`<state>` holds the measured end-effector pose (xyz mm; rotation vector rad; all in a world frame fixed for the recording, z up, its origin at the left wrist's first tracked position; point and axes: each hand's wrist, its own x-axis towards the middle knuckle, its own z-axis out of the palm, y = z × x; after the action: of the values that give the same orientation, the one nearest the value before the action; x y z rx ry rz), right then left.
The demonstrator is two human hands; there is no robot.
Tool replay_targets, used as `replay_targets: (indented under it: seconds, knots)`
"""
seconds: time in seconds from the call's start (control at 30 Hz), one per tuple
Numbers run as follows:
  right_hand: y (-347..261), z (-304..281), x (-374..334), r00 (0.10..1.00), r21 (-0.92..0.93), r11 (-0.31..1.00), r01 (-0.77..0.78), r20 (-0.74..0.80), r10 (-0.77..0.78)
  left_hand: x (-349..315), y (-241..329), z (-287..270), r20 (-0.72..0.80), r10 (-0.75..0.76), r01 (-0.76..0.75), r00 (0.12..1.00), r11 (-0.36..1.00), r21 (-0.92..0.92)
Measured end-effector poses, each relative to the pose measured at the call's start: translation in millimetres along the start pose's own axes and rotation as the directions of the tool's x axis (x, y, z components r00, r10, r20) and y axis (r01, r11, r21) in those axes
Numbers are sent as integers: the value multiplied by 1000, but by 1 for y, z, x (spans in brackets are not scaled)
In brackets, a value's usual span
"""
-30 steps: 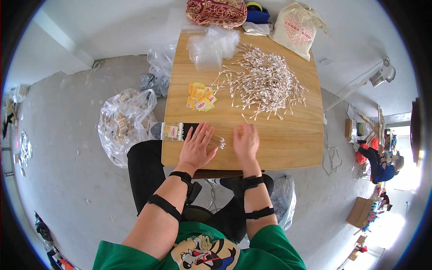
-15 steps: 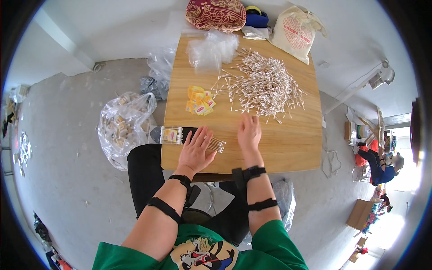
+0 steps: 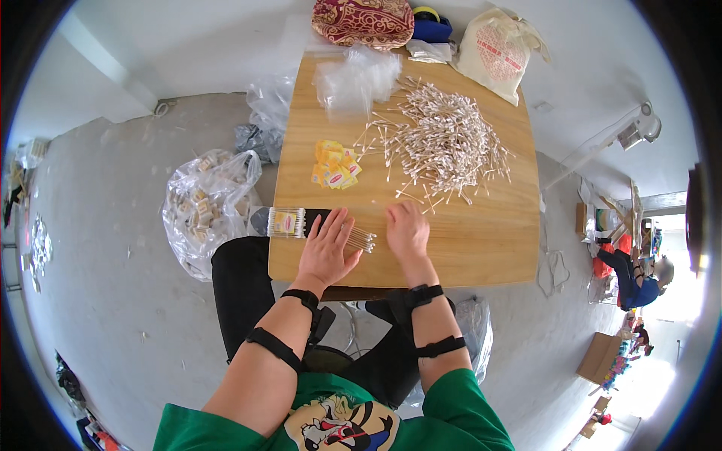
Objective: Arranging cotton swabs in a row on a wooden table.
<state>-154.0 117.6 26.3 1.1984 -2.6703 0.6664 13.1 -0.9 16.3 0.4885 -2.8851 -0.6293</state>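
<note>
My left hand [image 3: 325,246] lies flat near the table's front edge, fingers stretched over a small bunch of cotton swabs [image 3: 362,239] whose white tips stick out at its right side. Left of it is a clear pack of swabs [image 3: 286,223] with a yellow label, beside a black strip [image 3: 319,218]. My right hand [image 3: 408,231] is closed just in front of the big heap of loose cotton swabs [image 3: 451,139]. Its fingers are curled in, and what they pinch is hidden. A few stray swabs lie between that hand and the heap.
Yellow printed cards [image 3: 335,165] and clear plastic bags [image 3: 357,81] lie on the wooden table [image 3: 481,252]. A cloth bag [image 3: 492,54] and a red patterned bundle [image 3: 362,22] stand at its back. A clear sack of packs [image 3: 207,214] is on the floor at left. Another person sits far right.
My right hand has drawn back from the heap, toward me and slightly left, its fingers more curled. A few swabs now lie loose at the heap's near edge. My left hand stays put.
</note>
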Motion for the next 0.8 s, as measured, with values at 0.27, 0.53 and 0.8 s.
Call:
replay_targets:
  seconds: [0.27, 0.53, 0.8]
  knots:
    - [7, -3, -5, 969, 112, 965, -239, -32, 244, -1, -1, 2, -24, -2, 2, 1000, 1000, -13]
    - [45, -9, 53, 966, -40, 967, -253, 35, 254, -2, -2, -2, -17, 26, -26, 1000, 1000, -9]
    - [28, -10, 26, 958, -96, 976, -194, 198, 210, -2, -1, 0, -26, 19, -19, 999, 1000, 4]
